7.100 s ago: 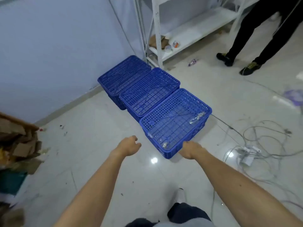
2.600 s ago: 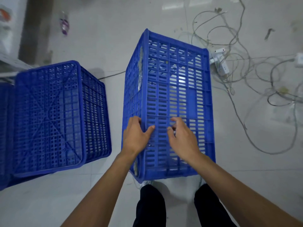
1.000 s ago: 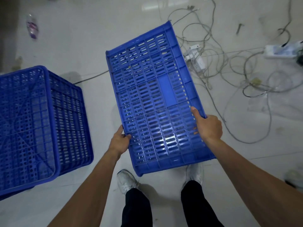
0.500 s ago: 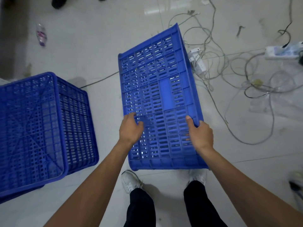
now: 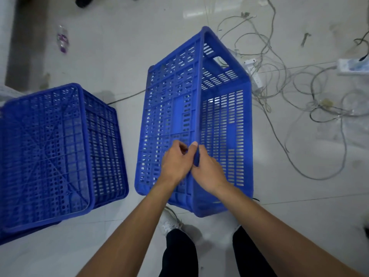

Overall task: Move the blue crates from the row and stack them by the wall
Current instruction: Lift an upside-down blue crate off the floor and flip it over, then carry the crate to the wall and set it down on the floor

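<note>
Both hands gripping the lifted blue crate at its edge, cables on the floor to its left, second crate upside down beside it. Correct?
Not quite: the head view shows the cables on the floor to the right of the lifted blue crate. Left hand and right hand grip its edge; the second crate sits upside down beside it.

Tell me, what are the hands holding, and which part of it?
Both hands, left hand and right hand, hold the blue crate that is tipped up off the floor. Their grip is on its uppermost long edge, side by side.
</note>
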Tool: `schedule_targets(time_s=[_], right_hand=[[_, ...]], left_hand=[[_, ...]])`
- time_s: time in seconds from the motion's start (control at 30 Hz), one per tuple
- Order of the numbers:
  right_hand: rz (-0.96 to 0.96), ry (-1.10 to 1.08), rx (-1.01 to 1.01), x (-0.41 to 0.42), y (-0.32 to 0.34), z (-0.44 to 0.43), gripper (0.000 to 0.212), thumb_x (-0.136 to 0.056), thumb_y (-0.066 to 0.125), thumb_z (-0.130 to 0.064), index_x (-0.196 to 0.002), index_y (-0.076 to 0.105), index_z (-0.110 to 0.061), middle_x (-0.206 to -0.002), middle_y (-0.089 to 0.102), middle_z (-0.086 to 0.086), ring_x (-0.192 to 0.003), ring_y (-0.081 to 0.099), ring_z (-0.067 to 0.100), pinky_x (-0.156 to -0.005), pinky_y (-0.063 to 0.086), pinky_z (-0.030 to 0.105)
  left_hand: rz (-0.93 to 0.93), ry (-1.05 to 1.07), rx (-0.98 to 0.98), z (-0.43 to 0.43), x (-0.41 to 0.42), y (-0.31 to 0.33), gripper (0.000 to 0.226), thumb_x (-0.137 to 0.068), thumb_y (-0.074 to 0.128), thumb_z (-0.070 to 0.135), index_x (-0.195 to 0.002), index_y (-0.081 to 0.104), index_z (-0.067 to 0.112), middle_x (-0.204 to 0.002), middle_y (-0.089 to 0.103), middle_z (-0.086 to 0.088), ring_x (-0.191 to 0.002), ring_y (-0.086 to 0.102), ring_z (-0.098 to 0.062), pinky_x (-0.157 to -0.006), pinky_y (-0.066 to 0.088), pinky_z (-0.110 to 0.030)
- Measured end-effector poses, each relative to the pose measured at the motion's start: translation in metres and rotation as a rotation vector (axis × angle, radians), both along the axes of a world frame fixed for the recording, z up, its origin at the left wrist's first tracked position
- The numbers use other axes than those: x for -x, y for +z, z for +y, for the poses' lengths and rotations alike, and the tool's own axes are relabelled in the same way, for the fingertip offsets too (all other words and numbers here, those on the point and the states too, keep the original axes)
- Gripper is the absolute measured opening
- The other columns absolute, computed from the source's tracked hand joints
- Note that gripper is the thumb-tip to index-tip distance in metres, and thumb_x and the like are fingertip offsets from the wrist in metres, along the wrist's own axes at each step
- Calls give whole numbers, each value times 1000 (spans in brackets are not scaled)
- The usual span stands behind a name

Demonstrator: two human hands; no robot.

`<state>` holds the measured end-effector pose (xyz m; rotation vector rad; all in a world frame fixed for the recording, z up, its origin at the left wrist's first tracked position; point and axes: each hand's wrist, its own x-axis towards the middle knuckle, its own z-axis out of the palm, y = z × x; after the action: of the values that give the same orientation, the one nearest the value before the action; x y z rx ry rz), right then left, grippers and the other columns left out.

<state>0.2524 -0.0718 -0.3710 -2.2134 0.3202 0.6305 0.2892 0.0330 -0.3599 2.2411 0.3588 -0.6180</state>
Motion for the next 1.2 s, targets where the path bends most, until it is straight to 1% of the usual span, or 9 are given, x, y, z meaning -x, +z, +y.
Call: schedule_targets(time_s=[0.1,0.2,0.37,0.5,0.6,0.73,0.97,1.07,1.2], right_hand=[[51,80,-104,-4,-5,23,54,-89,55,-49,-134,35,-28,-90,71,-2,-77,70,25,-75,55,44],[112,11,-129,-6,-20,34,71,-88,49,-65,-148,24,-35,-95,68,-6,-77,70,21,-82,55,44],[162,43,64,-14,-56,23,68,-98,45,-49,-154,17,-23,-91,64,2,-77,61,27,-72,51,44],[119,225,332,-24,-76,5,63,-101,44,-38,-154,18,-15,-138,54,12,-108,62,36,-83,49,43],[130,265,419,-35,-92,-8,63,-101,45,-36,-154,20,-12,-151,41,14,-123,54,37,-95,47,46],[100,253,481,-48,-116,-18,54,-97,49,-29,-145,34,-9,-140,49,16,-120,52,38,-92,47,47],[-50,215,614,-68,-140,-17,25,-93,55,-19,-111,56,-1,-110,51,18,-97,57,41,-72,50,46],[-106,209,630,-73,-146,-20,24,-91,56,-16,-111,55,-2,-111,50,18,-94,57,40,-67,48,43],[-133,-6,608,-87,-148,-17,31,-91,55,-14,-119,50,-3,-119,47,16,-101,55,38,-72,47,45]], left_hand=[[-10,24,-121,34,-9,-3,48,-84,60,64,-95,52,17,-89,63,2,-81,61,-20,-76,51,-40],[21,-7,-260,75,-22,-14,40,-87,67,42,-104,47,12,-99,60,-3,-83,55,-22,-70,41,-35],[159,11,-344,147,-36,-45,38,-89,65,25,-114,45,5,-108,61,-15,-88,61,-32,-72,52,-41],[239,102,-312,183,-29,-76,38,-91,65,24,-116,45,3,-88,54,-6,-75,55,-24,-69,53,-43],[301,160,-275,199,-19,-99,40,-90,63,21,-120,45,3,-102,58,-12,-85,59,-29,-75,55,-44],[383,205,-237,221,-9,-126,42,-89,61,20,-125,46,4,-113,60,-14,-95,61,-31,-84,57,-45],[453,224,-234,245,-2,-167,37,-93,59,17,-125,46,5,-110,57,-13,-88,56,-28,-73,49,-38],[459,205,-255,249,-5,-175,40,-94,59,22,-128,46,5,-103,55,-9,-82,56,-26,-70,48,-38],[400,158,-313,251,-20,-171,46,-98,54,34,-131,41,5,-100,59,-11,-77,58,-26,-69,52,-40]])
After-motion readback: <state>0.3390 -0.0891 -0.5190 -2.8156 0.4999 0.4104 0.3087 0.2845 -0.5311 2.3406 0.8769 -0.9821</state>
